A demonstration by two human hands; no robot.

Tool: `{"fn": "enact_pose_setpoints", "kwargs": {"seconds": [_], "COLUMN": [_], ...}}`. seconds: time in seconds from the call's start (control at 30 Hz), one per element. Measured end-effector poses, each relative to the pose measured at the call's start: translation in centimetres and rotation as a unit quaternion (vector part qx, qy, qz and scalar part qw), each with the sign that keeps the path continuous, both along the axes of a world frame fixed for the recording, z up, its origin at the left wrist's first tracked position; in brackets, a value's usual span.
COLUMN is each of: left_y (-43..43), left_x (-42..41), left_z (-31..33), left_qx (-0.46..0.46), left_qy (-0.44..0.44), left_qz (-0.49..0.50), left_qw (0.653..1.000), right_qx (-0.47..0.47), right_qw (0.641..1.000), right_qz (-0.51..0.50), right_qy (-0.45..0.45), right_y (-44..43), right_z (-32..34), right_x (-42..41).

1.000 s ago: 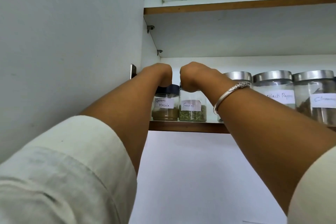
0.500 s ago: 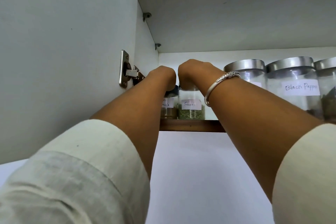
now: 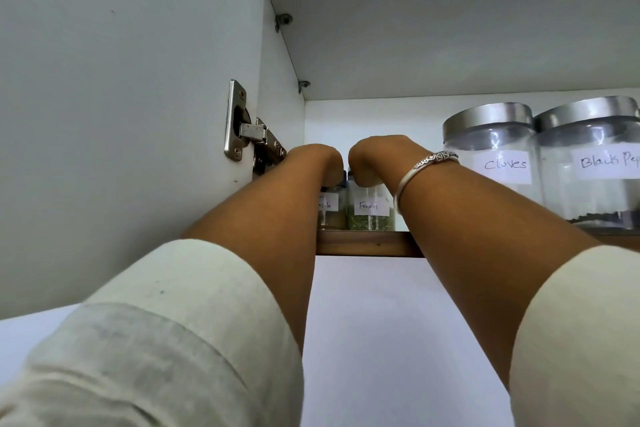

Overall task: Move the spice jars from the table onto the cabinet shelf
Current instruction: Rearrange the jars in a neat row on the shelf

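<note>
Over the last second we note little change at the hands. The left hand [image 3: 322, 163] still curls down over the lid of the masala jar [image 3: 330, 215], and the right hand [image 3: 372, 159] over the fennel jar [image 3: 370, 215]. Both jars stand upright, side by side, at the front left of the cabinet shelf [image 3: 367, 243], as before; only our view has drawn closer. We judge them set down, with release pending. The Cloves jar [image 3: 498, 156] stands to their right.

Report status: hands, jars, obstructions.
Left hand grips masala jar top, right hand grips fennel jar top. Both upright on shelf, side by side. Cloves jar close beside right wrist.
</note>
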State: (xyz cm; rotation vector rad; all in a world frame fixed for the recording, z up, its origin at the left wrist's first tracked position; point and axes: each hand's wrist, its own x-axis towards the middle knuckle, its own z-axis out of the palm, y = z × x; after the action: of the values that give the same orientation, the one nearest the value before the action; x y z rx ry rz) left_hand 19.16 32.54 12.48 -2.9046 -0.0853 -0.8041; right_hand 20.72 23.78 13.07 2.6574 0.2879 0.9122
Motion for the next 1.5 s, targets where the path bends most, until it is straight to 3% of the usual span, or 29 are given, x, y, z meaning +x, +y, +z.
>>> {"fn": "enact_pose_setpoints", "kwargs": {"seconds": [0.17,0.43,0.6,0.83,1.03,1.3,1.5], "left_y": [-0.2,-0.2,-0.5,-0.4,-1.0,-2.3,-5.3], "left_x": [0.1,0.8,0.9,0.7,-1.7,-8.6,-12.2], "left_z": [-0.3,-0.7,-0.9,-1.3,-2.5,-1.5,-0.7], "left_qx": [0.026,0.013,-0.099,-0.115,-0.047,-0.049,-0.032], "left_qy": [0.024,0.009,-0.069,-0.164,-0.206,-0.168,-0.112], "left_qz": [0.002,-0.026,-0.061,-0.130,-0.148,-0.223,-0.257], "left_qw": [0.999,1.000,0.991,0.971,0.966,0.959,0.959], "right_qx": [-0.036,-0.035,0.028,0.080,-0.064,-0.103,-0.037], "right_qw": [0.998,0.999,0.999,0.994,0.994,0.986,0.992], "right_qz": [-0.001,0.000,0.031,0.037,-0.041,0.036,-0.004], "right_qy": [0.054,0.013,-0.021,-0.059,-0.079,-0.128,-0.119], "right_y": [-0.3,0.0,-0.3,-0.2,-1.4,-5.0,-10.6], "right_z": [0.3,-0.2,-0.7,-1.5,-2.2,-1.2,0.5], "right_x": [1.0,1.2,0.7,-1.1,-3.9,-10.3,-14.6]}}
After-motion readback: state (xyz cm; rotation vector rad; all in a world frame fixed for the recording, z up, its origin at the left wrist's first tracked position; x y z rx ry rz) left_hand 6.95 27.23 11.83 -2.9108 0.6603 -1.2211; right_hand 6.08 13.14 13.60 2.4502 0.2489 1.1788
